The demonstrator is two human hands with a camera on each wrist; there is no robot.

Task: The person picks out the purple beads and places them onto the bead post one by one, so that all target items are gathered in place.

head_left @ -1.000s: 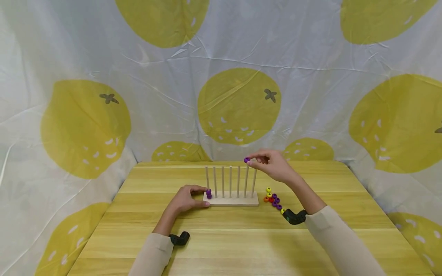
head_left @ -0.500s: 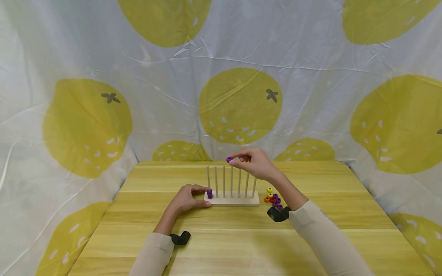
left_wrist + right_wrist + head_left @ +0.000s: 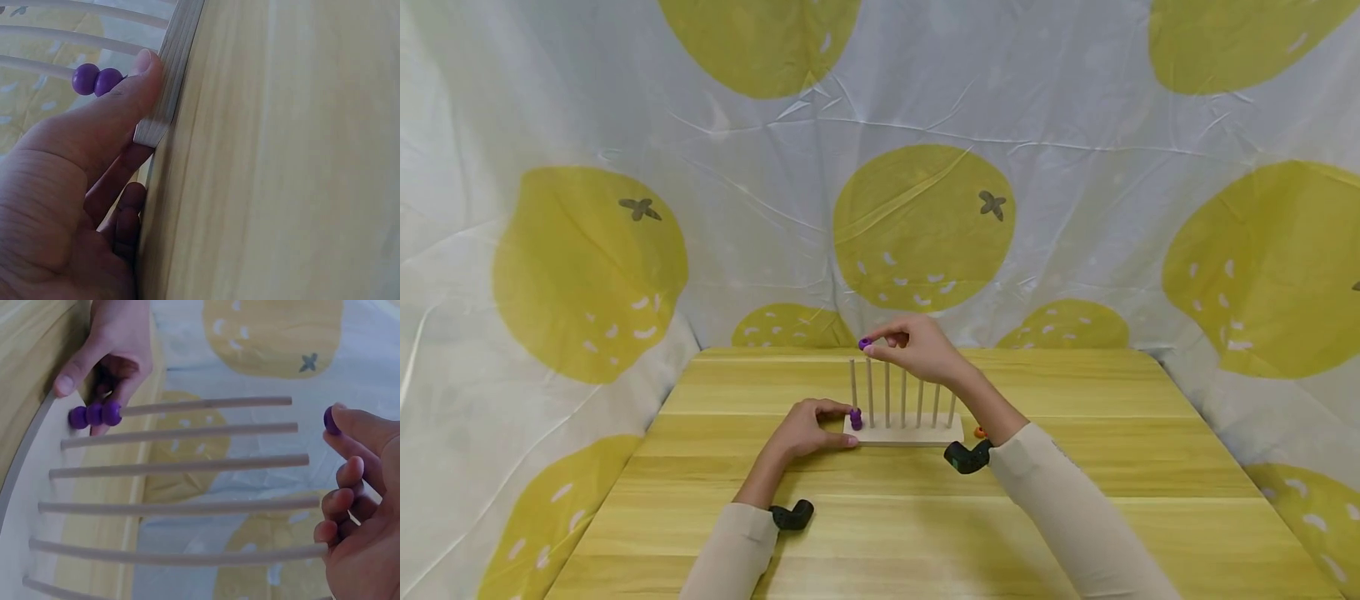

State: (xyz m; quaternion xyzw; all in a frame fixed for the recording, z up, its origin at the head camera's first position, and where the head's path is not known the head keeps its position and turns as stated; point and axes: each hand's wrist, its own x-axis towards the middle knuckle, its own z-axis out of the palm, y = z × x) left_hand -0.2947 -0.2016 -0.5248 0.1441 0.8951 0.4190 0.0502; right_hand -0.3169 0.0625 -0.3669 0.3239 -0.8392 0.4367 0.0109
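A pale wooden base (image 3: pixel 910 433) with several upright pegs (image 3: pixel 206 404) stands on the table. Purple beads (image 3: pixel 94 414) are stacked low on its leftmost peg. At the base's left end my left hand (image 3: pixel 807 431) grips the edge, with the thumb on the front side and the fingers around behind. My right hand (image 3: pixel 917 346) pinches a single purple bead (image 3: pixel 332 420) between thumb and index finger. That bead is just above the peg tops, close to the left pegs and apart from them. The right hand's other fingers are loosely curled.
An orange bead (image 3: pixel 980 432) shows beside the base's right end; the right forearm covers the other loose beads there. The wooden table (image 3: pixel 880 525) reaches back to a hanging cloth (image 3: pixel 752 208) printed with lemons.
My right hand has carried the purple bead leftward above the pegs, from the right side to near the leftmost pegs. The left hand has kept its place on the base.
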